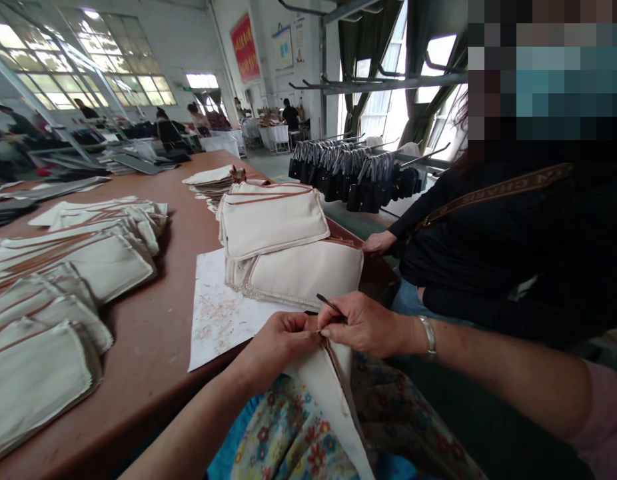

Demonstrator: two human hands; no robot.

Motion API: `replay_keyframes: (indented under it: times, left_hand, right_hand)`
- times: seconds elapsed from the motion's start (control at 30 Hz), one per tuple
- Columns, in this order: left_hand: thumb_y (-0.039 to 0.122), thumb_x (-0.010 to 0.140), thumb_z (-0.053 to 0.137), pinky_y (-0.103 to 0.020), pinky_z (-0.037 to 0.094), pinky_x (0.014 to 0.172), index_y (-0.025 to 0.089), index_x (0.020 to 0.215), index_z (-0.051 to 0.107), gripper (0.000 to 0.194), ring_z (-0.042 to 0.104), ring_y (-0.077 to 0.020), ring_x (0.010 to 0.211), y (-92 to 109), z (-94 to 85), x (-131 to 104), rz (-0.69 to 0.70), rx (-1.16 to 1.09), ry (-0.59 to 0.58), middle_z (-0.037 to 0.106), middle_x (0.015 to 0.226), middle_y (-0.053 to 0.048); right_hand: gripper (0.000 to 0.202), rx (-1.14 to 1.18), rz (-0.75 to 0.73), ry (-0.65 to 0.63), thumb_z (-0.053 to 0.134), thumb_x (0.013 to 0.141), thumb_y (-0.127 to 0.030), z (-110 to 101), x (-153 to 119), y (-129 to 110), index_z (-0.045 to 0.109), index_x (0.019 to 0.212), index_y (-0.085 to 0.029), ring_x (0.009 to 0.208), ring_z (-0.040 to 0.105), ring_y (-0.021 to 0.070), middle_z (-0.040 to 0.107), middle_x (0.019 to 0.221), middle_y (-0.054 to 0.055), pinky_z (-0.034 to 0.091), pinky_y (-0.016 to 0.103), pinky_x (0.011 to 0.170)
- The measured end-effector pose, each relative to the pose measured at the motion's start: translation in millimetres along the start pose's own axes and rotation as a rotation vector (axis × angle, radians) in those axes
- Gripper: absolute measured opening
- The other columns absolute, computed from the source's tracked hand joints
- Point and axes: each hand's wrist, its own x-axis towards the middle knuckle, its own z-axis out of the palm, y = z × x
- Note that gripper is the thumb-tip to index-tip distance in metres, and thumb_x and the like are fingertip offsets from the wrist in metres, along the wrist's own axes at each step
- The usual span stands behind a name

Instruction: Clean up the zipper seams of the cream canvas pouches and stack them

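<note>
A cream fabric pouch piece (pixel 333 387) with brown edging hangs down over my lap. My left hand (pixel 288 340) pinches its upper end between thumb and fingers. Closed around a slim dark tool (pixel 329 305), my right hand (pixel 371 325) also meets the pouch edge, its fingertips touching those of the left. The tool's working end is hidden in the fingers, so I cannot tell its kind. Just beyond both hands, similar cream pouches (pixel 288 223) lie stacked on a white sheet (pixel 213 300) strewn with brown scraps.
More pouches (pixel 53 287) overlap along the left of the brown table (pixel 163 333). A person in black (pixel 513 247) stands close on the right, a hand (pixel 378 241) by the table edge. Behind, black bags (pixel 356 173) hang on a rack. Several people work farther back.
</note>
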Motion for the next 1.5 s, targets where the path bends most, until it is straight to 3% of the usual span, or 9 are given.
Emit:
replay_keyframes:
  times: [0.1, 0.23, 0.37, 0.67, 0.77, 0.9, 0.97, 1.2, 1.5]
  left_hand:
    - [0.037, 0.074, 0.075, -0.019, 0.034, 0.05, 0.012, 0.07, 0.066, 0.027, 0.046, -0.0095, 0.052, 1, 1.4, -4, -0.061, -0.217, -0.056, 0.056, 0.06, 0.001]
    - [0.061, 0.081, 0.063, -0.023, 0.043, 0.051, 0.009, 0.075, 0.071, 0.053, 0.057, -0.0149, 0.054, 1, 0.8, -7, -0.167, -0.386, -0.082, 0.066, 0.065, -0.007]
    - [0.048, 0.077, 0.076, -0.02, 0.042, 0.051, 0.008, 0.082, 0.072, 0.04, 0.056, -0.0115, 0.053, 0, 0.5, -9, -0.147, -0.326, -0.123, 0.068, 0.069, -0.007]
    - [0.051, 0.069, 0.081, -0.018, 0.028, 0.047, 0.009, 0.074, 0.068, 0.043, 0.04, -0.0072, 0.051, 14, 2.1, -16, -0.078, -0.091, -0.116, 0.056, 0.061, 0.0]
    - [0.051, 0.072, 0.078, -0.022, 0.035, 0.053, 0.01, 0.08, 0.07, 0.042, 0.047, -0.0116, 0.058, 19, 0.8, -22, -0.047, 0.007, -0.137, 0.06, 0.069, -0.003]
    - [0.045, 0.08, 0.07, -0.023, 0.035, 0.058, 0.013, 0.069, 0.064, 0.035, 0.045, -0.0118, 0.06, 24, -1.3, -27, 0.032, 0.082, -0.186, 0.057, 0.067, -0.002]
    - [0.043, 0.081, 0.068, -0.023, 0.032, 0.056, 0.013, 0.063, 0.058, 0.036, 0.039, -0.01, 0.058, 27, -2.6, -27, 0.064, 0.137, -0.173, 0.05, 0.062, 0.0]
    - [0.027, 0.08, 0.063, -0.022, 0.032, 0.054, 0.013, 0.066, 0.06, 0.02, 0.04, -0.0104, 0.06, 39, -8.9, -34, 0.125, 0.321, -0.153, 0.053, 0.066, 0.0]
    - [0.02, 0.076, 0.059, -0.02, 0.031, 0.051, 0.014, 0.073, 0.063, 0.008, 0.044, -0.0096, 0.058, 49, -14.9, -42, 0.072, 0.483, -0.108, 0.058, 0.067, 0.002]
  right_hand:
    - [0.01, -0.083, -0.187, 0.058, 0.057, 0.083, -0.008, 3, -5, 1, 0.065, 0.083, -0.014, 0.071, 0.059, 0.0121, 0.064, 0.076, 0.002, 0.045, 0.021, 0.068]
    - [0.01, -0.209, -0.423, 0.094, 0.052, 0.091, -0.013, 5, -10, 8, 0.062, 0.089, -0.014, 0.073, 0.059, 0.0146, 0.062, 0.078, 0.005, 0.047, 0.024, 0.069]
    - [0.017, -0.403, -0.643, 0.088, 0.043, 0.092, -0.009, 4, -12, 15, 0.058, 0.098, -0.014, 0.079, 0.059, 0.0172, 0.063, 0.084, 0.009, 0.049, 0.026, 0.07]
    - [0.018, -0.536, -0.692, 0.101, 0.04, 0.094, -0.012, 2, -21, 15, 0.057, 0.099, -0.015, 0.08, 0.059, 0.0188, 0.064, 0.085, 0.01, 0.049, 0.03, 0.072]
    - [0.013, -0.324, -0.584, 0.064, 0.046, 0.095, -0.02, 0, -25, 12, 0.057, 0.101, -0.015, 0.081, 0.06, 0.0177, 0.065, 0.086, 0.009, 0.049, 0.028, 0.073]
    - [0.032, 0.171, -0.094, 0.003, 0.04, 0.102, -0.039, -11, -21, -4, 0.057, 0.11, -0.013, 0.074, 0.059, 0.0125, 0.065, 0.089, 0.007, 0.048, 0.023, 0.067]
    - [0.039, 0.311, 0.033, -0.115, 0.041, 0.101, -0.046, -17, -14, -12, 0.06, 0.105, -0.012, 0.069, 0.057, 0.0099, 0.064, 0.087, 0.005, 0.045, 0.02, 0.062]
    - [0.046, 0.545, 0.275, -0.471, 0.056, 0.089, -0.061, -16, 0, -13, 0.055, 0.087, -0.014, 0.039, 0.041, 0.0032, 0.048, 0.064, -0.006, 0.029, 0.016, 0.035]
    - [0.051, 0.529, 0.225, -0.479, 0.054, 0.089, -0.062, -13, 6, -23, 0.047, 0.07, -0.015, 0.038, 0.035, 0.0018, 0.037, 0.055, -0.009, 0.026, 0.015, 0.034]
